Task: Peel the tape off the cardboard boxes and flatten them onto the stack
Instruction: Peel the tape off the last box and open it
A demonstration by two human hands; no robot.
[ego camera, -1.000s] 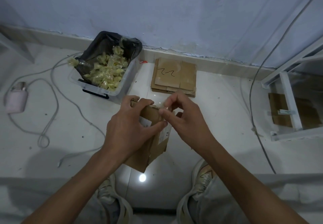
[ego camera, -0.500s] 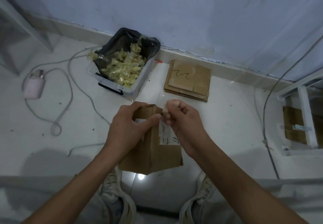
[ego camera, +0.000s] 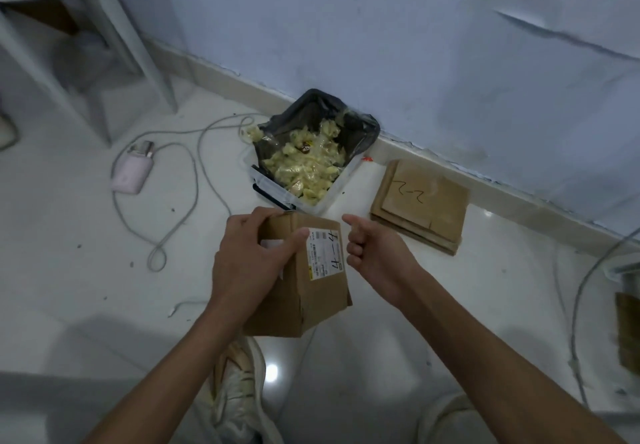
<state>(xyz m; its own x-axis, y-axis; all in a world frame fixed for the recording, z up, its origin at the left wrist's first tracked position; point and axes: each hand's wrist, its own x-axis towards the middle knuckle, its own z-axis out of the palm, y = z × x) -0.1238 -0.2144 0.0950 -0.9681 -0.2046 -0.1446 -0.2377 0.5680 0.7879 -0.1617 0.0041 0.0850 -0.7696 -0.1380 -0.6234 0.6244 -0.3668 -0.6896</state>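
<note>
Head view: a glossy white floor (ego camera: 86,235) meets a pale blue wall (ego camera: 381,45). The left hand (ego camera: 247,263) grasps a cardboard box (ego camera: 311,298) above the floor; its label (ego camera: 325,255) reads "4-4". The right hand (ego camera: 372,249) is beside it, curled, empty. The flattened stack (ego camera: 420,204) near the wall bears a scrawl, beside a bin (ego camera: 308,163) of crumpled tape.

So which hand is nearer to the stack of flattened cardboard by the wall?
The right hand. It hangs just left of the flattened stack, apart from it. The left hand is farther left, gripping the cardboard box.
</note>
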